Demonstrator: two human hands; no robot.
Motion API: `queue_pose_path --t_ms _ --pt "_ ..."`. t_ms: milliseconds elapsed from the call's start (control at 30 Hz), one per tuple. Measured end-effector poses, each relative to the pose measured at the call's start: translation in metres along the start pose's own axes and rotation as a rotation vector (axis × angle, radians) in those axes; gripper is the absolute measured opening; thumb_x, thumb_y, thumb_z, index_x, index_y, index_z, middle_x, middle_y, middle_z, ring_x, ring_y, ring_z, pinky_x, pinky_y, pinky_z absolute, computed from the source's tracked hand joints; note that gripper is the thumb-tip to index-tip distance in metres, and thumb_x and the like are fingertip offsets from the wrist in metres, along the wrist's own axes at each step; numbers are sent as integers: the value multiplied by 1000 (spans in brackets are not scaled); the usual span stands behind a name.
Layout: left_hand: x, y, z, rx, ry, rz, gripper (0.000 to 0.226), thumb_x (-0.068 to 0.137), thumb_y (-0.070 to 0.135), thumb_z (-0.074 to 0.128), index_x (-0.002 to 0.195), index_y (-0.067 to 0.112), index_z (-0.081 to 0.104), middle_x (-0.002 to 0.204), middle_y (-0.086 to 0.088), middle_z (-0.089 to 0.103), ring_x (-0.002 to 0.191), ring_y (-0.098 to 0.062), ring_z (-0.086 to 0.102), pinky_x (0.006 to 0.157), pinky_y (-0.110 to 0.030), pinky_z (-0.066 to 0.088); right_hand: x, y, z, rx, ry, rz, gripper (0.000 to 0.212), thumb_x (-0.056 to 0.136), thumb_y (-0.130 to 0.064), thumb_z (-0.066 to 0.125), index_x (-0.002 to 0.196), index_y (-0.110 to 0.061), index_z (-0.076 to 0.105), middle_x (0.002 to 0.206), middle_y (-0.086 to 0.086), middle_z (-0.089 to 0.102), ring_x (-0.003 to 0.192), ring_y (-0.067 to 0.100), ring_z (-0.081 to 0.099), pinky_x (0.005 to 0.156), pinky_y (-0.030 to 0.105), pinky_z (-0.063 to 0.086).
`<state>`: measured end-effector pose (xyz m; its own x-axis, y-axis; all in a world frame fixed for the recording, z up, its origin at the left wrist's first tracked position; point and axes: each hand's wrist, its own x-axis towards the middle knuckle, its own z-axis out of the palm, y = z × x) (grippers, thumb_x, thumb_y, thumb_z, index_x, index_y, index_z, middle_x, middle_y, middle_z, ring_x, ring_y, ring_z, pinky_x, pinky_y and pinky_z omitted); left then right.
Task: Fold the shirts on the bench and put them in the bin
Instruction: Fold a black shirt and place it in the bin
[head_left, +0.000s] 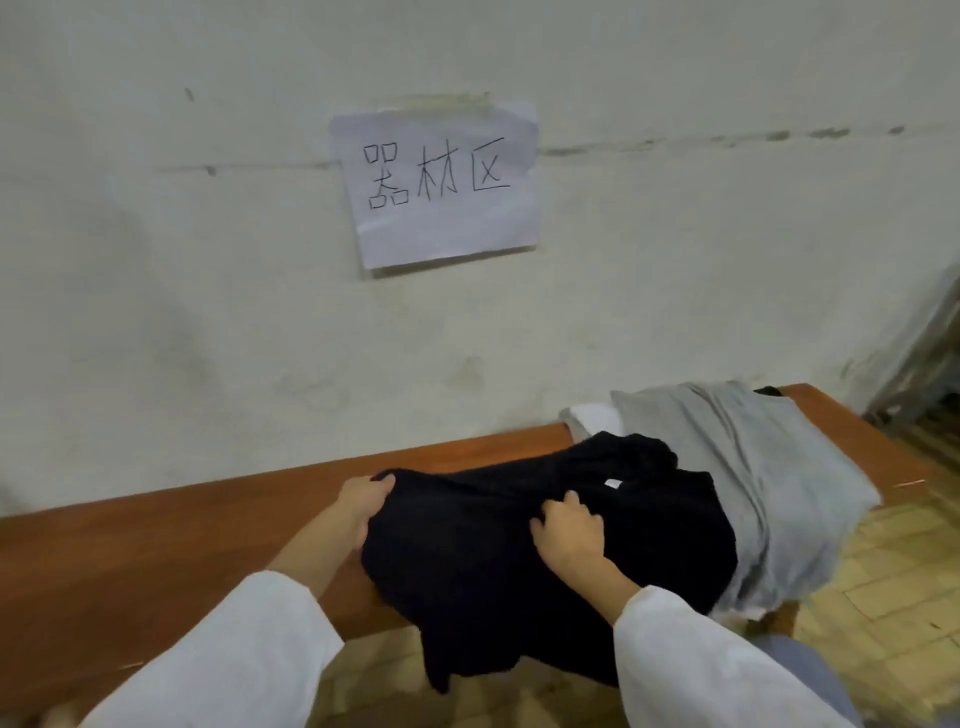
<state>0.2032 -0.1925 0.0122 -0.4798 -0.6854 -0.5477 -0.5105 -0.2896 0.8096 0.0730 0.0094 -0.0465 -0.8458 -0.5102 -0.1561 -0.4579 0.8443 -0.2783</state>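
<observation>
A black shirt (493, 571) lies crumpled across the wooden bench (156, 545), its lower part hanging over the front edge. My left hand (358, 506) grips the shirt's left edge. My right hand (566, 535) clutches a bunch of fabric near the shirt's middle, below a small white label (613, 483). To the right a grey shirt (769, 467) drapes over the bench, partly under the black one, with a bit of white cloth (592, 415) behind it. No bin is in view.
The bench stands against a pale wall with a paper sign (441, 182) taped to it. A metal frame (924, 358) stands at the far right. Yellowish tiled floor (883, 597) lies below the bench.
</observation>
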Motion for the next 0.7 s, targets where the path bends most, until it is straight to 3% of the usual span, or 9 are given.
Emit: queue_pose_path --t_ms 100,200,333,400,467,567,633,700 --pt "26 -19 -40 43 166 47 37 99 16 49 128 -7 51 124 -25 56 111 -40 55 87 -39 47 9 -36 9 -44 -26 -120 29 94 -38 47 113 -20 61 125 6 41 117 28 42 98 41 36" --pt "45 -37 -75 191 317 75 32 98 19 48 118 -4 58 117 -23 61 105 -39 58 92 -43 49 11 -66 25 -36 -72 -195 34 92 -31 52 124 -20 49 132 6 37 123 28 38 100 41 36" --pt "48 -61 -80 666 511 145 35 94 20 50 125 6 48 128 -20 49 112 -37 51 90 -44 43 6 -86 48 -43 64 -300 64 89 -10 49 146 -22 24 145 4 30 131 25 34 106 37 33" --pt "46 -71 -62 912 608 334 48 80 9 63 126 8 48 134 -22 43 115 -38 48 92 -46 40 9 -87 51 -92 119 -319 71 87 -5 50 149 -20 20 147 4 29 131 24 36 106 36 34" --pt "45 -78 -37 972 541 664 44 64 -2 67 107 6 61 120 -22 55 103 -40 56 84 -47 47 17 -80 50 -152 179 -312 65 87 -7 51 146 -18 28 143 6 36 127 27 39 104 38 35" --pt "40 -89 -1 990 265 978 18 71 6 62 87 15 64 94 -5 58 80 -27 59 67 -37 48 29 -64 36 -203 204 -323 39 95 -17 45 134 -18 48 131 6 44 115 26 47 93 34 38" --pt "40 -93 15 1007 157 1032 15 75 14 68 88 20 63 91 2 56 78 -19 58 66 -30 49 43 -61 17 -248 159 -339 30 98 -22 41 125 -16 53 127 5 43 95 22 54 74 28 44" --pt "48 -97 19 1014 146 998 22 72 22 75 92 22 65 94 3 57 84 -17 59 71 -28 51 65 -71 -5 -321 223 -323 24 95 -23 52 116 -13 58 122 7 48 61 22 52 45 28 35"
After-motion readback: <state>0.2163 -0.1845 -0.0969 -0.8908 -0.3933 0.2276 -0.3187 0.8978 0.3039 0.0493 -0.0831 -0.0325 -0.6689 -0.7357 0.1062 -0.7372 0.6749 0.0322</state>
